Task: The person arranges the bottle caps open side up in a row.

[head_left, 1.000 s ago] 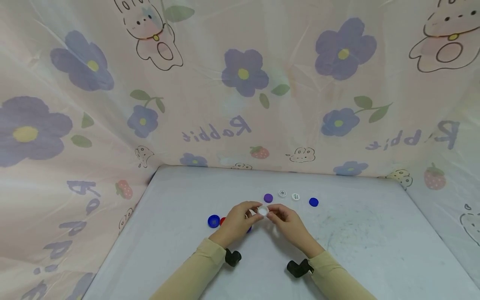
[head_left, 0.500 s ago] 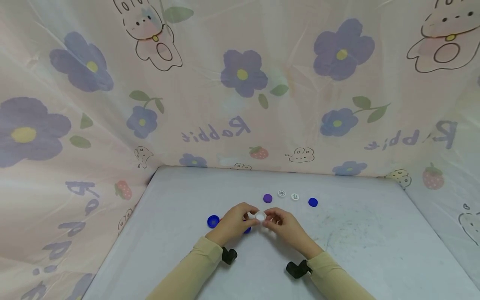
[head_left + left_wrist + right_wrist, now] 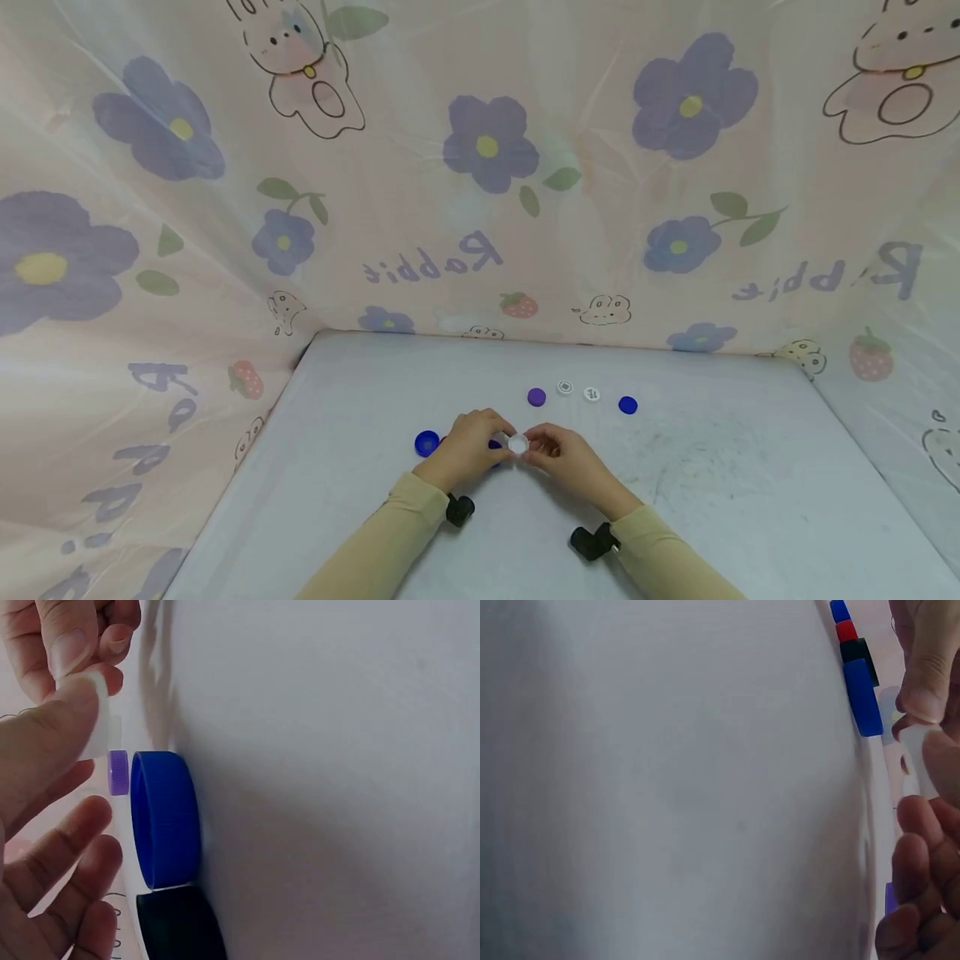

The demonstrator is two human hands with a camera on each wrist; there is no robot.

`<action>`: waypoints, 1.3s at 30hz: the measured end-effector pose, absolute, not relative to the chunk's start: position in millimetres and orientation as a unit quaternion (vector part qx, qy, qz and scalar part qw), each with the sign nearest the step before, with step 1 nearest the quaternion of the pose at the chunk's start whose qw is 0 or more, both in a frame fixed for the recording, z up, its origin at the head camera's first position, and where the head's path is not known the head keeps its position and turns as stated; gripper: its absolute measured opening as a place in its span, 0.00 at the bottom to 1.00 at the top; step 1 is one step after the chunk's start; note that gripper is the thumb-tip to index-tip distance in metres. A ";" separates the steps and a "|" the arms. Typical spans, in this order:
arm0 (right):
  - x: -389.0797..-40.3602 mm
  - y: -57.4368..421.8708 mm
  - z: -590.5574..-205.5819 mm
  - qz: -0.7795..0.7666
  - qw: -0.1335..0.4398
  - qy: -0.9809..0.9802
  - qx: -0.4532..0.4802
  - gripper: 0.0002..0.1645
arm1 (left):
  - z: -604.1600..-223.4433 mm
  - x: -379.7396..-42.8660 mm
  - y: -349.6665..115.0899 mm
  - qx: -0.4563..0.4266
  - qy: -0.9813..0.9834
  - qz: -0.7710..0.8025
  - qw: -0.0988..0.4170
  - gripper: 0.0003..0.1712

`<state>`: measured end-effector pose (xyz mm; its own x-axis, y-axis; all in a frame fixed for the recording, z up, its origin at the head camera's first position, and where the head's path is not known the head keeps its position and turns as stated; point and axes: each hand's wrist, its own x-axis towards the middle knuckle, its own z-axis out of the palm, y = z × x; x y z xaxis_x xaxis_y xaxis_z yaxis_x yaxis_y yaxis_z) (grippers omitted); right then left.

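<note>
Between the two hands, a white bottle cap (image 3: 518, 444) is held up off the table with its hollow side facing the head camera. My left hand (image 3: 467, 452) pinches its left edge between thumb and forefinger. From the opposite side, the right hand (image 3: 572, 463) grips it with thumb and fingertips. In the left wrist view the thumb covers much of the white cap (image 3: 96, 727). Close by stand a blue cap (image 3: 169, 817) and a dark cap (image 3: 180, 922), partly hidden under the left hand in the head view.
Beyond the hands lie a purple cap (image 3: 536, 397), two white caps with printed marks, the nearer one (image 3: 592, 394) to the right, and a blue cap (image 3: 627, 405). Left of the left hand is another blue cap (image 3: 427, 443); a red cap (image 3: 846, 630) shows in the right wrist view.
Both hands have brought the white cap a little toward the body and slightly left. The caps on the table have stayed put.
</note>
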<state>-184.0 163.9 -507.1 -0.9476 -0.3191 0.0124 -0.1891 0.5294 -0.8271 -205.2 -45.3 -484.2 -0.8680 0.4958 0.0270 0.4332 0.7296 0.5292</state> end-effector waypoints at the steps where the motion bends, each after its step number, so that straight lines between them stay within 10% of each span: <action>1: -184.6 164.0 -508.2 -0.460 0.073 0.873 -0.146 0.17 | -484.1 -205.1 -45.0 0.252 0.929 0.264 0.059 0.18; 39: -190.8 158.2 -514.7 -0.414 0.086 0.895 -0.146 0.15 | -488.5 -201.6 -46.6 0.273 0.938 0.202 0.066 0.20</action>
<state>-190.8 158.2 -514.7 -0.9426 -0.3322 -0.0331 -0.1901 0.6153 -0.7650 -201.6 -46.6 -488.5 -0.8425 0.5384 -0.0142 0.4849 0.7698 0.4150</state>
